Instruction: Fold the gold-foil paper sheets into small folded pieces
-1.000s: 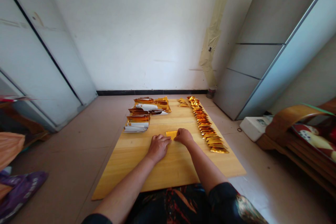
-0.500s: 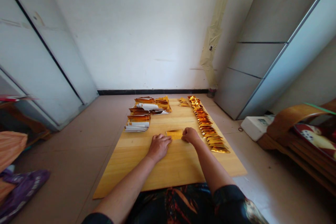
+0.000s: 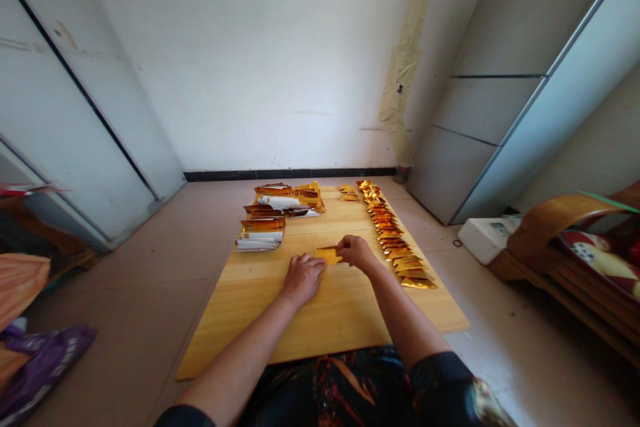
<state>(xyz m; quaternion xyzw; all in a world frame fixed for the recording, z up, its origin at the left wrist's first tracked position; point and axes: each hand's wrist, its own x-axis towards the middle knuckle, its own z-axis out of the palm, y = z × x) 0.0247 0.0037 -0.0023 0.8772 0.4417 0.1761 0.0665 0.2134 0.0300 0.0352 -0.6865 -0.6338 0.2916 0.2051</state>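
Note:
A small gold foil sheet (image 3: 328, 254) lies on a light wooden board (image 3: 330, 313) on the floor. My left hand (image 3: 301, 277) rests with curled fingers on the sheet's near left corner, pressing it down. My right hand (image 3: 354, 251) pinches the sheet's right edge and folds it over leftward. Along the board's right side runs a row of several folded gold pieces (image 3: 395, 240). At the far left of the board stand stacks of gold and white foil sheets (image 3: 273, 213).
A white wall rises behind the board, with a grey cabinet (image 3: 480, 140) at the right and a grey door (image 3: 60, 147) at the left. A white box (image 3: 484, 237) and a wooden chair (image 3: 575, 240) stand right. Purple fabric (image 3: 40, 360) lies at the left.
My right hand slid out to the right along the gold sheet, then came back left with the sheet's right edge folded over. My left hand stayed in place.

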